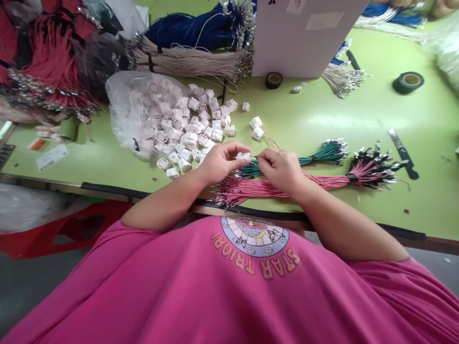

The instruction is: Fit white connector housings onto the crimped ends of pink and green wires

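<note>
One connector point(243, 156) pinched in left hand point(219, 161); right hand point(281, 168) pinches what looks like a wire point(254, 157) beside it. Probably insertion; next push calls for straight alignment.

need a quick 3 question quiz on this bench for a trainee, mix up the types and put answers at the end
1. Open question: What does the left hand hold between thumb and fingers?
2. True or false: The pink wire bundle lies nearer the pink shirt than the green wire bundle does.
3. Fill in the blank: Part of the heap of white connectors sits inside a clear ____.

Key:
1. A single white connector.
2. True.
3. Plastic bag.
</note>
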Available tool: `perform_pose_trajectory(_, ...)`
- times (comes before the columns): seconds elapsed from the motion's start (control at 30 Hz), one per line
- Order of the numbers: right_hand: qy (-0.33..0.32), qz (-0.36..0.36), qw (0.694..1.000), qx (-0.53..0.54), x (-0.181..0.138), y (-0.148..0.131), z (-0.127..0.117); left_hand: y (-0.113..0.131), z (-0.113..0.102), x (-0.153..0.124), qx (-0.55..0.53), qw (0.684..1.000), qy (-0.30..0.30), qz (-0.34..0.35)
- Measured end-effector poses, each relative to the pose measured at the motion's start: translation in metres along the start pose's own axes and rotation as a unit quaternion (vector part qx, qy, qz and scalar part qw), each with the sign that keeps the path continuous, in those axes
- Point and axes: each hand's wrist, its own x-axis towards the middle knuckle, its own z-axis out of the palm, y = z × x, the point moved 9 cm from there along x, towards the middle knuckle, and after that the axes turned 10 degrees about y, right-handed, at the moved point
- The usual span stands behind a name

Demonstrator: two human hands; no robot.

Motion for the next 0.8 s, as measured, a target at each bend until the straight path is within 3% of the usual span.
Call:
perform_pose_trajectory(0.13, -0.062, -0.001, 0.998, -0.007, -0.001, -0.001, 0.011, 0.013, 0.0, -0.002, 0.079, 0.99, 0.009, 0.113)
perform_pose_trajectory(0.4, -0.164, 0.056, 0.984, 0.05, -0.001, 0.001, 0.02, 0.03, 0.009, -0.009, 0.1, 0.968, -0.069, 0.219)
perform_pose_trajectory(0.63, -0.075, 0.049, 0.995, 0.035, 0.004, 0.001, 0.01, 0.016, 0.002, 0.001, 0.094, 0.987, -0.011, 0.13)
perform_pose_trajectory(0.8, -0.079, 0.014, 0.997, -0.005, 0.002, 0.0, 0.014, 0.007, 0.008, 0.002, 0.066, 0.994, -0.021, 0.085)
